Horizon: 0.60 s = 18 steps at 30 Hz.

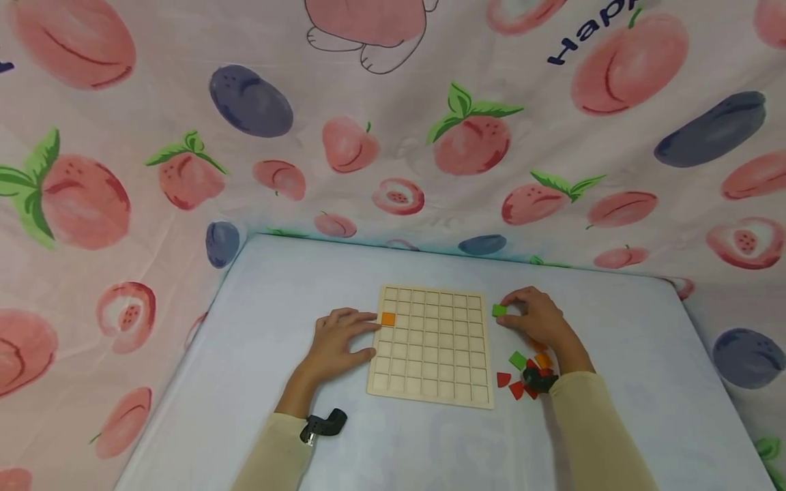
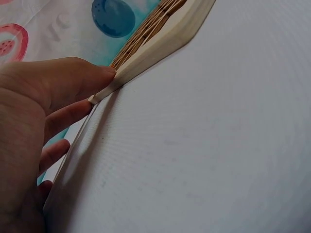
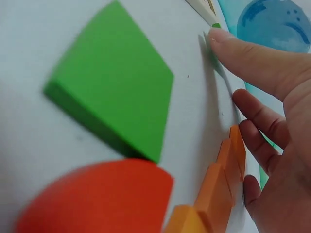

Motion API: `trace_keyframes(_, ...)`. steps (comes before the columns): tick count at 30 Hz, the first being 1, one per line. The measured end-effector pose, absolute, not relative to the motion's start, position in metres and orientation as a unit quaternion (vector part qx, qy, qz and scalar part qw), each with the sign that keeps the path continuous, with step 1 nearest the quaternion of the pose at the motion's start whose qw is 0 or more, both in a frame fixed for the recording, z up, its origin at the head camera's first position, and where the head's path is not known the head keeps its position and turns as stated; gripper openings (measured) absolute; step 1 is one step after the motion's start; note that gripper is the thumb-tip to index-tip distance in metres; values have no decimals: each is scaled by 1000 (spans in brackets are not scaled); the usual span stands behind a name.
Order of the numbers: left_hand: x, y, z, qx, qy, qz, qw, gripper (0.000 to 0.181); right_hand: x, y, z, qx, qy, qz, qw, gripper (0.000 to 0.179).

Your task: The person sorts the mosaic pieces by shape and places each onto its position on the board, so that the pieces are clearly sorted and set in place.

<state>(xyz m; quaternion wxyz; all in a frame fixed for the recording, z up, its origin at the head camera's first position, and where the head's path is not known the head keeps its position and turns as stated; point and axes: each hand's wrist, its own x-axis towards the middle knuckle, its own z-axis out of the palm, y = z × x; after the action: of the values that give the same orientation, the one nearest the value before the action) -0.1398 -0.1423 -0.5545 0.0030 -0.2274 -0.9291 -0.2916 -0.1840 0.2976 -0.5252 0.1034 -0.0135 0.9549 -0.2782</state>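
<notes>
A pale wooden grid board [image 1: 430, 354] lies on the white table, with one orange square tile [image 1: 388, 319] in a cell at its left edge. My left hand [image 1: 338, 344] rests against that edge, fingers extended; in the left wrist view the thumb [image 2: 92, 77] touches the board's rim. Right of the board, my right hand [image 1: 543, 319] pinches a green square tile [image 1: 499, 310] between thumb and finger. The right wrist view shows only a sliver of that tile past the thumb [image 3: 243, 51].
Below my right hand lie loose pieces: a green square [image 1: 518, 360], several red rounded-edge pieces [image 1: 503, 379] and orange ones [image 1: 543, 360], partly hidden by the black wrist camera [image 1: 539, 380]. A fruit-print cloth [image 1: 344, 225] stands behind the table.
</notes>
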Motion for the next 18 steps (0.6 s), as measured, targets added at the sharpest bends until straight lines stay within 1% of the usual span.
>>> trace_keyframes(8, -139, -144, -553, -220, -932, -288, -6, 46, -170, 287, -520, 6, 948, -312, 64, 39)
trace_keyframes(18, -139, -143, -552, -229, -927, -297, 0, 45, -162, 270, -509, 19, 942, -335, -8, 38)
